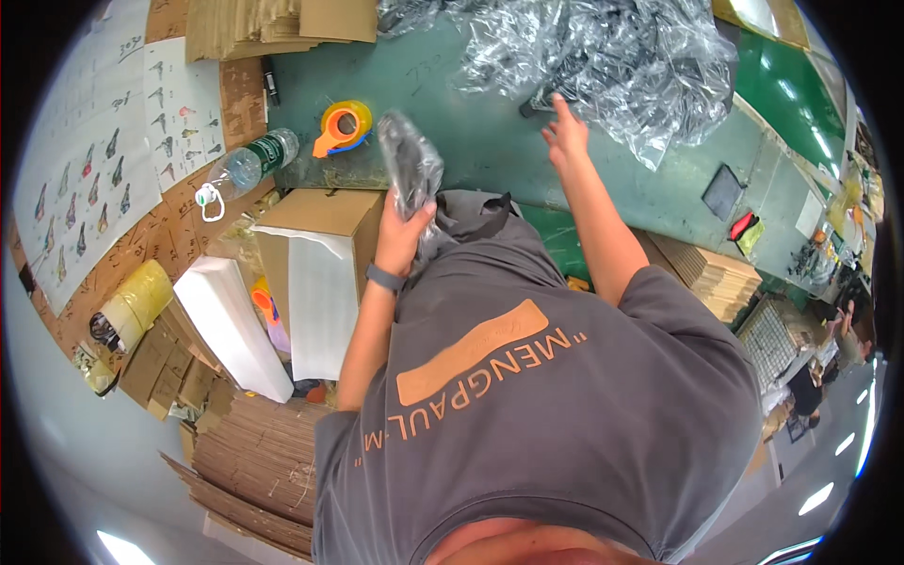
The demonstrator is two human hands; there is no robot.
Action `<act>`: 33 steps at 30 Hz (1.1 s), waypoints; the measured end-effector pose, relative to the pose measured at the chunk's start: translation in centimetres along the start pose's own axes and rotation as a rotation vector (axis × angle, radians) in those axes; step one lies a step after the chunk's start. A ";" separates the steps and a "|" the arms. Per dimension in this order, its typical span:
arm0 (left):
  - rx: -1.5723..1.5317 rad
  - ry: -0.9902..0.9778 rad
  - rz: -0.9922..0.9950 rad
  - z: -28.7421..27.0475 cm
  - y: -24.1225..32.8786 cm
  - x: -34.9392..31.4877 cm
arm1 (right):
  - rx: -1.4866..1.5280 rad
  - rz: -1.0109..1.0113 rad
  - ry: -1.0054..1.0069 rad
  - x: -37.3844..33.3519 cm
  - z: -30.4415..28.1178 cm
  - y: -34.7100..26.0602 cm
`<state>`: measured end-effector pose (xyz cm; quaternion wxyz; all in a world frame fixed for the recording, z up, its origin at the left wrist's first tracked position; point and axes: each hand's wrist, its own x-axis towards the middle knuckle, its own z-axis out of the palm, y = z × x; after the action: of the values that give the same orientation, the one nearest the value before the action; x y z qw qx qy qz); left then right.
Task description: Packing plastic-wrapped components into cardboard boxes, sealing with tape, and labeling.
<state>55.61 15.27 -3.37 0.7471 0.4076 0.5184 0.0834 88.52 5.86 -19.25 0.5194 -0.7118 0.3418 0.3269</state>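
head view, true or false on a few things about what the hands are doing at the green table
1. The left hand holds a clear-bagged dark item. True.
2. The right hand rests on the tape dispenser. False: it reaches to the pile of clear plastic bags; the orange tape dispenser sits apart, to the left.
3. A plastic water bottle lies on its side near the table's left end. True.
4. The open cardboard box stands on the green table. False: it stands below the table edge.
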 end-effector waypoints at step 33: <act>-0.852 0.126 0.694 -23.6 -11.1 -27.0 | -0.707 -1.905 -1.102 -55.8 -1.0 21.1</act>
<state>20.30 5.59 4.88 0.7421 0.2102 0.3179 0.5514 40.41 8.34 15.87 0.4057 -0.5474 -0.7171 0.1464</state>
